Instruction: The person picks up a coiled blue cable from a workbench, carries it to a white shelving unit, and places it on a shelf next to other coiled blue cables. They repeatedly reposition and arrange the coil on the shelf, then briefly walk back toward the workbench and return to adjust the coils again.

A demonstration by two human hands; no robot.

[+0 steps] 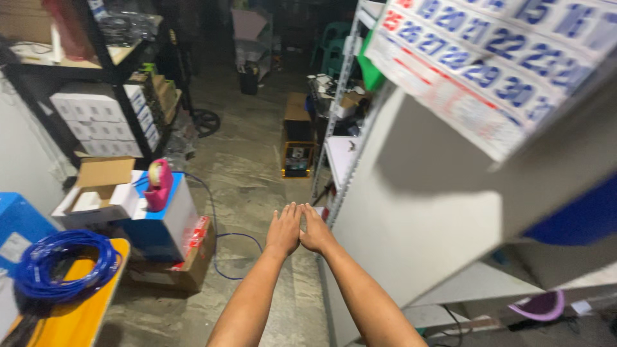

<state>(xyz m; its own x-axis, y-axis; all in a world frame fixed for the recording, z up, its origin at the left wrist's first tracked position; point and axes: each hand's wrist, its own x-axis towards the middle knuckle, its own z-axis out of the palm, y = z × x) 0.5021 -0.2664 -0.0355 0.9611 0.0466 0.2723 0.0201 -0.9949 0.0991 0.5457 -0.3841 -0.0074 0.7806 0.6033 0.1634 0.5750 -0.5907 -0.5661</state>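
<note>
**Both hands out front, empty, against the end of the white shelf unit**

You have 2 hands in view and nothing in either. Your left hand (285,228) and right hand (316,230) are stretched forward side by side, touching along their inner edges, backs up, fingers straight and loosely together, pointing away from you. Neither is curled on anything; both are flat and open.

The nearest thing is the white shelf unit (411,212) on your right. Its flat end panel stands just beside your right hand, and its long axis runs away from you down the aisle, roughly in line with your fingers. Your right hand is nearer; whether its fingertips actually touch the panel's front edge I cannot tell. Your left hand is over bare concrete floor (250,173).

Counted around you:
- 1 wall calendar (495,61) hanging at the top of the panel, up and to the right, well above your hands.
- 1 pink tape dispenser (158,185) on a blue and white box (164,225), well to the left of your left hand.
- 1 open cardboard box (99,189) just beside that dispenser.
- 1 coil of blue cable (64,263) on the orange table (77,321) at lower left.
- 1 loose blue cable (215,238) trailing over the floor, between the boxes and your left forearm.
- 1 black rack (116,77) of white cartons at upper left.
- 1 purple bowl (540,307) low under the shelf, lower right.
</note>
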